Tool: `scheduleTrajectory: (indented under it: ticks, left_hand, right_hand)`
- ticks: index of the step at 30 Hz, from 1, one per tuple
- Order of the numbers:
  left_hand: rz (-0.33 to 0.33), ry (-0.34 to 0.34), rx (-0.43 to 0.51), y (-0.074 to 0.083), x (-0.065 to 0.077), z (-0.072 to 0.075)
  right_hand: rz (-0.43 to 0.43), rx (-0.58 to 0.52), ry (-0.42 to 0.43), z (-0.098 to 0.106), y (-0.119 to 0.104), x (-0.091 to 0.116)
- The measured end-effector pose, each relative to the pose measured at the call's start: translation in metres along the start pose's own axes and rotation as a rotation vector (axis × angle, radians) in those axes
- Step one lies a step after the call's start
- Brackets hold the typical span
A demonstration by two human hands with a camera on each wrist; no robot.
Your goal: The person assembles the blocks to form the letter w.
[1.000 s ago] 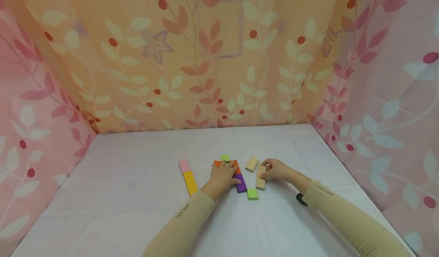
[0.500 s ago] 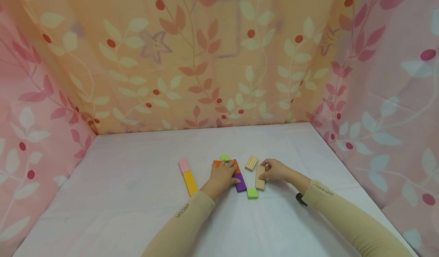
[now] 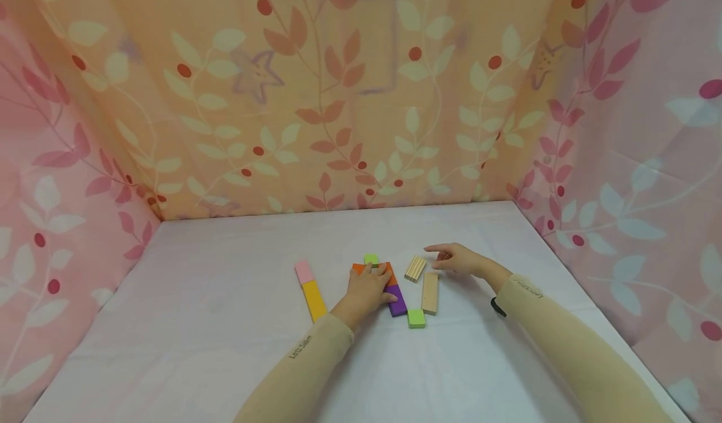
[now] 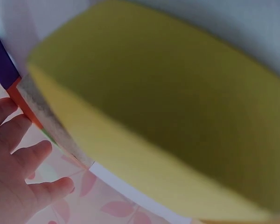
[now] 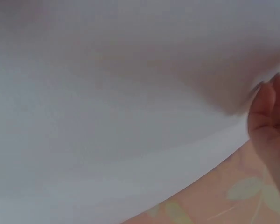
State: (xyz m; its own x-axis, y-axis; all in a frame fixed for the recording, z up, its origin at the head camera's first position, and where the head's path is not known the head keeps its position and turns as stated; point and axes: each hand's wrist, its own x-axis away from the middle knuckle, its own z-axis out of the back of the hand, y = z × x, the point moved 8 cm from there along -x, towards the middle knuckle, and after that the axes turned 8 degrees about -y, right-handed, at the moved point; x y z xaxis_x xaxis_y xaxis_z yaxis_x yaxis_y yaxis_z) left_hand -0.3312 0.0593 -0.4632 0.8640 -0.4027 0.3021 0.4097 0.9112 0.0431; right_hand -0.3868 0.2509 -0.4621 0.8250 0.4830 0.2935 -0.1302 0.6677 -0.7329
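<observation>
My left hand (image 3: 368, 290) rests with spread fingers over orange blocks (image 3: 392, 275), its thumb at a purple block (image 3: 397, 302). In the left wrist view its fingertips lie by the orange block (image 4: 25, 105), while a blurred yellow block (image 4: 154, 102) fills the middle. My right hand (image 3: 461, 260) holds nothing. It hovers just beyond a plain wooden block (image 3: 430, 294), index finger reaching toward a striped wooden block (image 3: 415, 269) that looks like a bundle of sticks. The right wrist view shows only part of this hand (image 5: 270, 116), over white cloth.
One green block (image 3: 416, 319) lies nearest me, below the purple one; another green block (image 3: 370, 258) sits beyond the left hand. To the left, a pink block (image 3: 303, 271) and a yellow block (image 3: 314, 301) form a slanting line. Floral curtains (image 3: 338, 128) enclose the white table (image 3: 186, 323).
My right hand has let go of the plain wooden block and moved up and away from me, near the striped block. My left hand has stayed in place.
</observation>
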Motion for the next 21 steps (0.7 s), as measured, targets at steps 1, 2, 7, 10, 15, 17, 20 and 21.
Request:
scheduleTrajectory:
  ticks: [1, 2, 7, 10, 15, 17, 20, 21]
  left_hand:
    - [0.002, -0.002, -0.002, 0.0, 0.0, 0.0]
    - [0.003, -0.005, -0.001, -0.001, 0.0, 0.0]
    - [-0.005, -0.01, 0.011, 0.0, -0.001, -0.001]
    - [-0.008, -0.007, 0.016, 0.0, -0.001, -0.001]
    - [-0.001, -0.012, 0.013, -0.001, -0.001, -0.001]
    - [0.001, -0.018, 0.018, -0.001, -0.001, -0.002]
    - [0.0, -0.016, 0.022, -0.001, -0.002, -0.002]
    - [0.0, -0.017, 0.023, -0.001, -0.001, -0.002]
  right_hand:
    - [0.015, 0.027, -0.025, 0.002, 0.0, -0.004]
    - [0.02, 0.046, -0.049, 0.002, 0.002, -0.008]
    - [0.01, 0.116, -0.156, 0.001, 0.003, -0.025]
    - [0.007, 0.142, -0.169, -0.001, 0.003, -0.031]
    - [0.029, 0.197, -0.133, 0.0, 0.0, -0.036]
    - [0.041, 0.202, -0.12, 0.002, -0.001, -0.036]
    - [0.055, 0.169, -0.111, 0.008, -0.002, -0.033]
    - [0.048, 0.139, -0.108, 0.01, -0.001, -0.032]
